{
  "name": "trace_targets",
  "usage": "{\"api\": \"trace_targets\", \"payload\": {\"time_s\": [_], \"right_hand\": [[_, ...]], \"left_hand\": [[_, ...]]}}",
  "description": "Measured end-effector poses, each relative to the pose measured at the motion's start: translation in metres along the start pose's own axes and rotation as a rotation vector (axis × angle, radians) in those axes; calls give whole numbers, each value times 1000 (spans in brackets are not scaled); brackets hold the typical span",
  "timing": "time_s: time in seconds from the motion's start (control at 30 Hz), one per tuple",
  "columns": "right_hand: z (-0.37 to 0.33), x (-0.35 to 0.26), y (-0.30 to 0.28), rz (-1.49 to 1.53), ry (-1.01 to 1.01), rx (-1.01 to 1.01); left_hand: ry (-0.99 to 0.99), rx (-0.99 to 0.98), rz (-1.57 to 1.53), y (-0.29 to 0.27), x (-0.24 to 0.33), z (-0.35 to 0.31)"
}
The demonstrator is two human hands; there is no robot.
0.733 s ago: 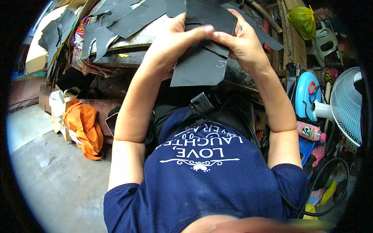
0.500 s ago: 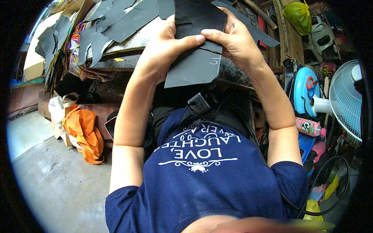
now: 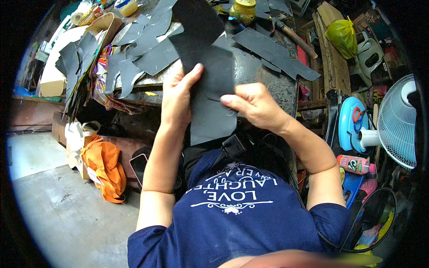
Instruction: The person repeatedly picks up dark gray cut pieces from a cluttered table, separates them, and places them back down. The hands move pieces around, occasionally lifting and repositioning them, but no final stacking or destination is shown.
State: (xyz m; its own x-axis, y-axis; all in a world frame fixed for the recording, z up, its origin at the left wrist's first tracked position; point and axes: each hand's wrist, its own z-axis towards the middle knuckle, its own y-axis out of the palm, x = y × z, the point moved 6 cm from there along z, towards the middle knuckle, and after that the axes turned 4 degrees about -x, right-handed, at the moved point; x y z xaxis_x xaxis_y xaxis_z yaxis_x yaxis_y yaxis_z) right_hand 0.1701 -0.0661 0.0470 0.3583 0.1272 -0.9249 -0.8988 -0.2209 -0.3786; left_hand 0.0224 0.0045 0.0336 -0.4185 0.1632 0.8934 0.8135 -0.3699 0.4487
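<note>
Loose black cutouts (image 3: pixel 156 59) lie left of the grip, a wooden-handled hammer (image 3: pixel 297 40) beyond it, rightward. The left hand (image 3: pixel 178 100) and right hand (image 3: pixel 255 105) pinch the black sheet (image 3: pixel 210 80) between them; its long axis runs away from the navy shirt (image 3: pixel 250 232), far end leaning left.

the sheet (image 3: pixel 212 67) is black, the shirt (image 3: pixel 246 230) navy, the cloth (image 3: pixel 101 67) seemingly patterned purple.

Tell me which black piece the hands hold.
The long black piece, possibly layered: left hand on one edge, right hand on the other; no hand touches the other black pieces.
</note>
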Motion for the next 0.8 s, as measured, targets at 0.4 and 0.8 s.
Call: {"api": "trace_targets", "payload": {"time_s": [0.4,0.8], "right_hand": [[36,-12,-21,-816,-501,313],[53,22,-40,-704,-253,344]], "left_hand": [[105,205,115,-92,36,-21],[47,164,256,-64,10,10]]}}
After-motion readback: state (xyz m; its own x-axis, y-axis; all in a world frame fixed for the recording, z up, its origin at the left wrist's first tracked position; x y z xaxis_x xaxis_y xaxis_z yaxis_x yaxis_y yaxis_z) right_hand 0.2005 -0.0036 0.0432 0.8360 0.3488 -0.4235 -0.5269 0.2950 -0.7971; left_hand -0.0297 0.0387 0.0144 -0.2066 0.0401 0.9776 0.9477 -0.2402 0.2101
